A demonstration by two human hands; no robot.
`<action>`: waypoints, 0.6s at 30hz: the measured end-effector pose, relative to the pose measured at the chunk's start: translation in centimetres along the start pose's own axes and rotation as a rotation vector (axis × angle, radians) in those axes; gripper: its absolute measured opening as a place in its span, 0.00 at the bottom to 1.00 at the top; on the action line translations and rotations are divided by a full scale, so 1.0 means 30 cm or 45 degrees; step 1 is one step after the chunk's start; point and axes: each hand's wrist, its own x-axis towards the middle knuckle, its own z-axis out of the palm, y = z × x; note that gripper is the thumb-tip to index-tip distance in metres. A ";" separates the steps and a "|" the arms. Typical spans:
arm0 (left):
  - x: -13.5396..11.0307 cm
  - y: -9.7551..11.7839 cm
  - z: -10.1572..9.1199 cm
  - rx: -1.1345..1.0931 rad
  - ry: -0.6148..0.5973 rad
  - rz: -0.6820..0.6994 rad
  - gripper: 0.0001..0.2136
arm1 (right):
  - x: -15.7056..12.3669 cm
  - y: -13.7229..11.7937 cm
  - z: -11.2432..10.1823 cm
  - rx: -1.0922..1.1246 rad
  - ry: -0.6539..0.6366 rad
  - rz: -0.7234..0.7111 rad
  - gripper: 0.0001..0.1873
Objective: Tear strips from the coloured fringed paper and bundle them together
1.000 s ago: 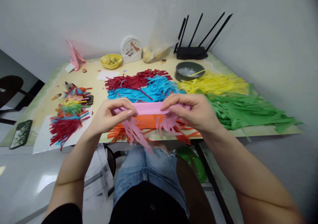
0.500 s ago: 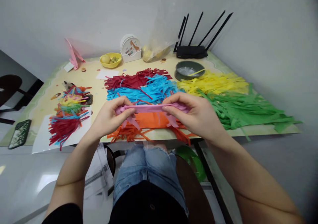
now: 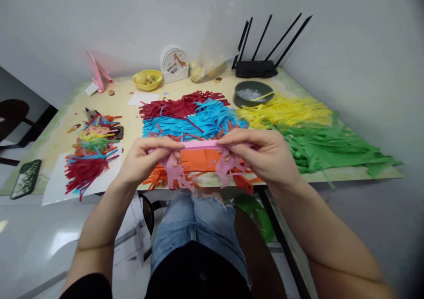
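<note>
My left hand (image 3: 147, 157) and my right hand (image 3: 265, 155) each pinch one end of a pink fringed paper strip (image 3: 198, 145), held level above the table's near edge. Pink fringes hang down from both ends, below my fingers. Right under the strip lies an orange fringed paper pile (image 3: 198, 162). Behind it are blue (image 3: 195, 122) and dark red (image 3: 179, 107) fringed paper piles.
Yellow paper strips (image 3: 285, 111) and green paper strips (image 3: 327, 146) cover the table's right side. A mixed-colour bundle (image 3: 91, 153) lies on white paper at left, a phone (image 3: 26, 177) beyond it. A grey bowl (image 3: 253, 93), router (image 3: 256, 67), yellow bowl (image 3: 147, 79) stand at the back.
The pink strip was turned between my fingers: its fringes went from hanging, to tucked up, to hanging down again. Both hands stayed in nearly the same place.
</note>
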 end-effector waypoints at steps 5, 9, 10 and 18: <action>-0.002 -0.016 0.010 -0.131 0.092 -0.052 0.05 | -0.005 -0.001 0.004 -0.090 -0.046 -0.169 0.17; 0.000 -0.014 0.002 -0.013 0.074 -0.030 0.09 | -0.010 -0.026 0.016 -0.327 -0.025 -0.364 0.16; 0.003 -0.006 0.001 0.079 0.077 -0.018 0.10 | -0.011 -0.032 0.017 -0.375 -0.027 -0.405 0.15; 0.049 0.077 0.024 0.818 -0.182 -0.053 0.12 | -0.011 -0.061 0.004 -0.526 -0.104 -0.363 0.15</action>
